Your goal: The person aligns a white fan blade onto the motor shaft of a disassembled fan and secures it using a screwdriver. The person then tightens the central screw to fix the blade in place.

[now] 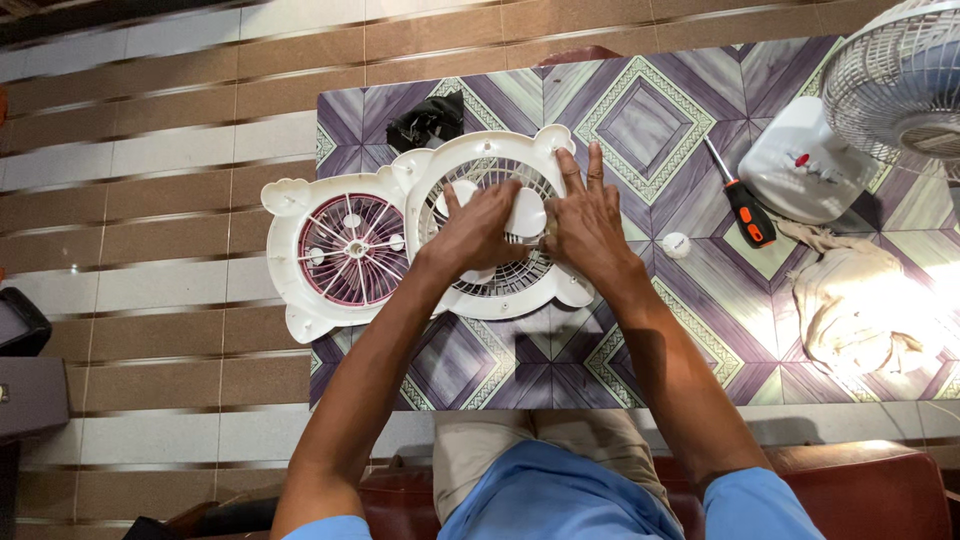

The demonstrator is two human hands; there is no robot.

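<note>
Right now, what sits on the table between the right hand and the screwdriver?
Head view: a small white round cap lies there, between the right hand and the screwdriver; otherwise bare patterned tabletop.

Both hands press on a round white plastic fan housing with a grille [490, 170] lying on a purple-and-green patterned table [650, 120]: the left hand [478, 232] over its centre, the right hand [585, 222] just beside, fingers spread. Left of it lies a white fan housing with a maroon grille [345, 250]. To the right rests a black-and-orange-handled screwdriver [745, 208], near a crumpled beige cloth [850, 300].
</note>
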